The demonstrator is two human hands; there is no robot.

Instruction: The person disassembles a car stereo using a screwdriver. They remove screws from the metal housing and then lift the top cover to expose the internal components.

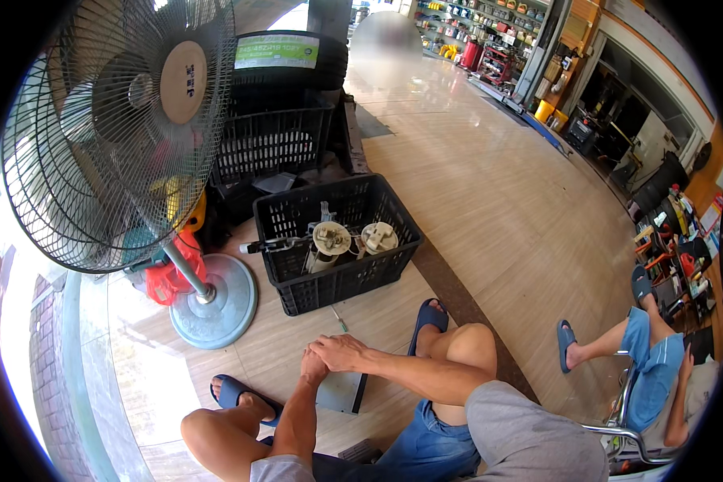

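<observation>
My left hand (314, 368) and my right hand (339, 352) are clasped together in front of my knees. The right one lies over the left, its fingers folded against it. Both look closed, and no object shows in them; part of the left hand's fingers is hidden. Below them on the floor is a grey flat-topped box-like thing (339, 395) with a dark side, partly covered by my arm. Just beyond my hands lies a thin tool with a green end (344, 325). Farther off, a black plastic crate (337, 289) holds two off-white round-topped parts resembling fuel pump units (330, 238).
A large standing fan (136, 92) on a round grey base (217, 317) stands at the left, with a red plastic bag (169, 279) by it. A tire (289, 76) rests above another crate (269, 149). At right, another person (655, 369) sits on a metal-framed chair.
</observation>
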